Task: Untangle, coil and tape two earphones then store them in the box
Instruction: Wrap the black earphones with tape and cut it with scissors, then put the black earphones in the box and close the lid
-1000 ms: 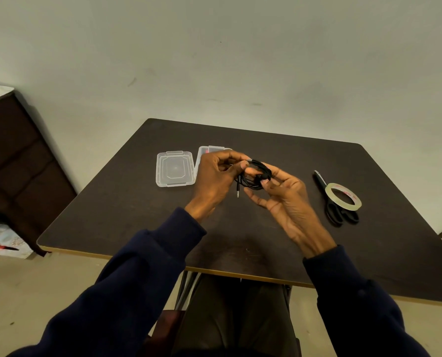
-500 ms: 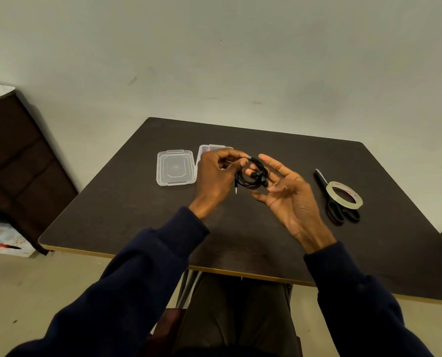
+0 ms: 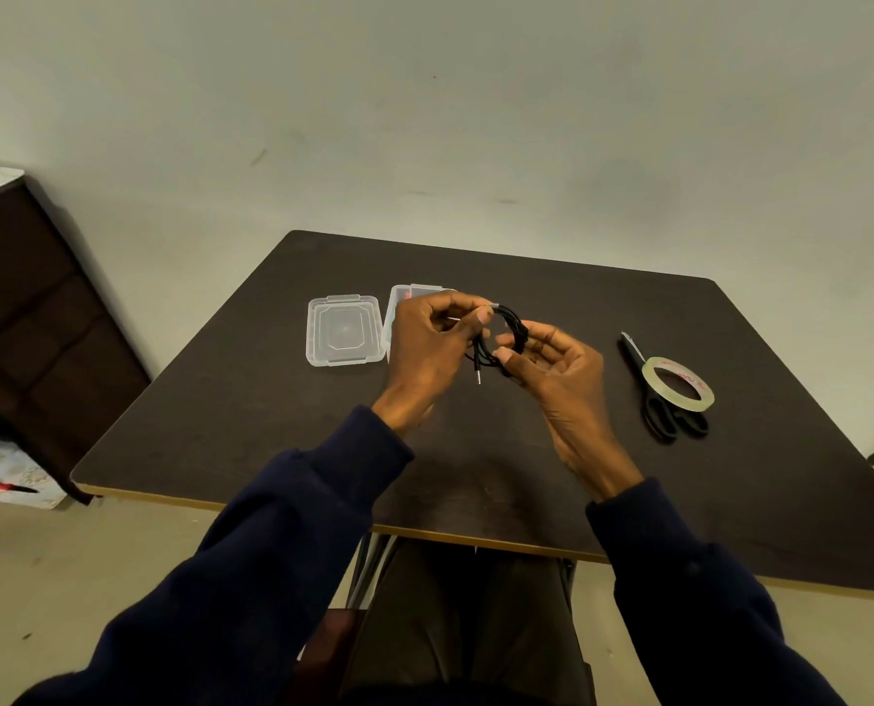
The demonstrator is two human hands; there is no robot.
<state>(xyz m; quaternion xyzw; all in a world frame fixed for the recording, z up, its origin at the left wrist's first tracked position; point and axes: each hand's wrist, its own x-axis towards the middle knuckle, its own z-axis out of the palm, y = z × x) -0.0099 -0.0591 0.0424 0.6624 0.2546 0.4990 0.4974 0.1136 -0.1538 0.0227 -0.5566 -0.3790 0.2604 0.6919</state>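
Note:
A coiled black earphone (image 3: 512,329) hangs in the air above the dark table (image 3: 251,400), its metal plug dangling below. My left hand (image 3: 432,343) pinches the top of the coil between thumb and fingers. My right hand (image 3: 557,369) holds the coil's right side with thumb and curled fingers. The clear plastic box (image 3: 393,318) stands just behind my left hand, mostly hidden by it, with something reddish inside. Its clear lid (image 3: 343,329) lies flat to the left of it.
A roll of clear tape (image 3: 678,383) lies on black scissors (image 3: 664,420) at the table's right. A dark cabinet (image 3: 32,318) stands to the left of the table. The wall runs close behind the table's far edge.
My right hand's fingers, spread open before, have curled around the coil's right side. Both hands stay at about the same place above the table.

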